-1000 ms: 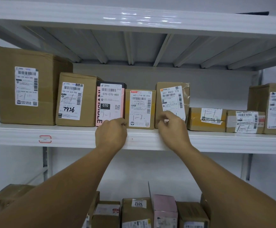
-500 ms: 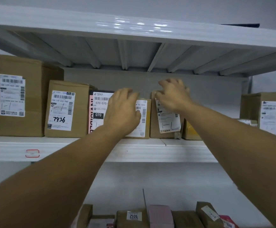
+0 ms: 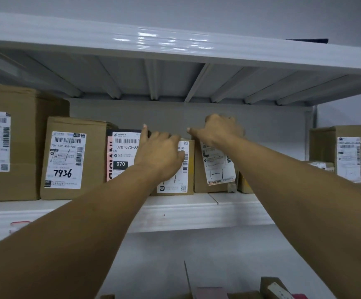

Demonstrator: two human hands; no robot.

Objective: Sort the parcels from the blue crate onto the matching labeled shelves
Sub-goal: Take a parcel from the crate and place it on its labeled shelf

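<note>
Both forearms reach up to the white shelf (image 3: 218, 212); the left hand (image 3: 160, 154) lies on the small carton (image 3: 175, 187), thumb raised, fingertips hidden over its top, grip unclear. At its 2 o'clock the right hand (image 3: 218, 130) curls its fingers over the taller carton (image 3: 201, 180); both are labelled brown cardboard.

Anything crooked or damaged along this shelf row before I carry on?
Yes. The white shipping label on the brown cardboard box under the right hand sits tilted, not square with the box's edges. The brown box marked 7436 carries its label straight.
</note>
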